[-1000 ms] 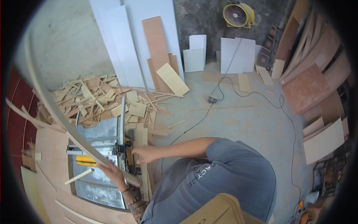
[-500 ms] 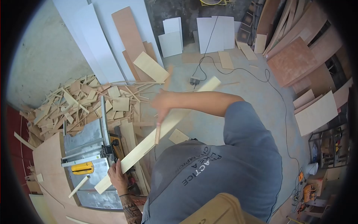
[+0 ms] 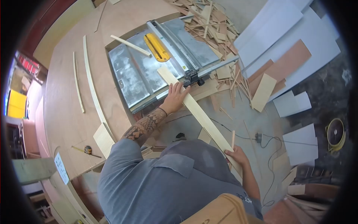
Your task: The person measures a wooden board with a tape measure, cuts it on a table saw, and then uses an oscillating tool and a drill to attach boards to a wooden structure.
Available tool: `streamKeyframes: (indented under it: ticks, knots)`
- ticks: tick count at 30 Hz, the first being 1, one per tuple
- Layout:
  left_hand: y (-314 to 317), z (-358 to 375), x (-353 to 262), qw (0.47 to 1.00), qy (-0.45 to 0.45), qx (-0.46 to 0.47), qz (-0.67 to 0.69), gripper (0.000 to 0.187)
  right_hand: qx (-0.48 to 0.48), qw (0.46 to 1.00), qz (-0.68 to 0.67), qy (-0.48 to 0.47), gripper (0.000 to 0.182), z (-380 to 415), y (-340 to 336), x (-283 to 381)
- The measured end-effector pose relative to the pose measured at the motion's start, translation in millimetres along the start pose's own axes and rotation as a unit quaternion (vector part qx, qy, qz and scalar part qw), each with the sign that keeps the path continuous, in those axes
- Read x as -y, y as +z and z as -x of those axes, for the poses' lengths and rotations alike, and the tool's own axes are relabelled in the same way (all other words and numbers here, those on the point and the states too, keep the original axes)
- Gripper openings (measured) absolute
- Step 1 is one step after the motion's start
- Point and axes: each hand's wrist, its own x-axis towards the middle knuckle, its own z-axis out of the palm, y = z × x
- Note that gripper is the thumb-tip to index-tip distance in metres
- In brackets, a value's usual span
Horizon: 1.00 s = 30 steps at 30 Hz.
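The left hand (image 3: 175, 98) closes firmly on a long pale wooden board (image 3: 207, 121), whose lower part the right hand (image 3: 239, 155) holds together with a short thin wooden strip (image 3: 233, 138).

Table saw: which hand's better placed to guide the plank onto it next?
Left, I'd say. The left hand is on the plank near the end over the table saw. The right hand is off the saw, toward the other end, with a thin strip.

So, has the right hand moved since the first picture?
Yes. The right hand has moved away from the black fitting on the table saw, from close beside it to the wooden board's body-side end.
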Motion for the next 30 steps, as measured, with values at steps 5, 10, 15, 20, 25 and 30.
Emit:
streamKeyframes:
  ticks: [5,10,15,20,25,30]
  knots:
    - [46,14,17,0.930,-0.274,-0.051,0.241,0.074,-0.098,0.995,-0.002,0.007,0.043,-8,20,-13]
    - [32,-10,6,0.749,-0.452,0.007,0.484,0.038,-0.163,0.981,0.080,-0.075,0.050,-55,43,-16]
    - [53,-40,35,0.813,-0.421,-0.027,0.402,0.033,-0.197,0.972,0.120,-0.046,0.058,-96,55,9]
    - [48,-51,47,0.869,-0.390,0.025,0.305,0.037,-0.245,0.951,0.176,-0.061,0.063,-103,52,19]
    - [45,-53,48,0.862,-0.404,0.022,0.306,0.036,-0.198,0.971,0.121,-0.053,0.064,-113,52,14]
    - [46,-56,52,0.859,-0.417,0.011,0.297,0.036,-0.201,0.967,0.132,-0.086,0.058,-116,55,20]
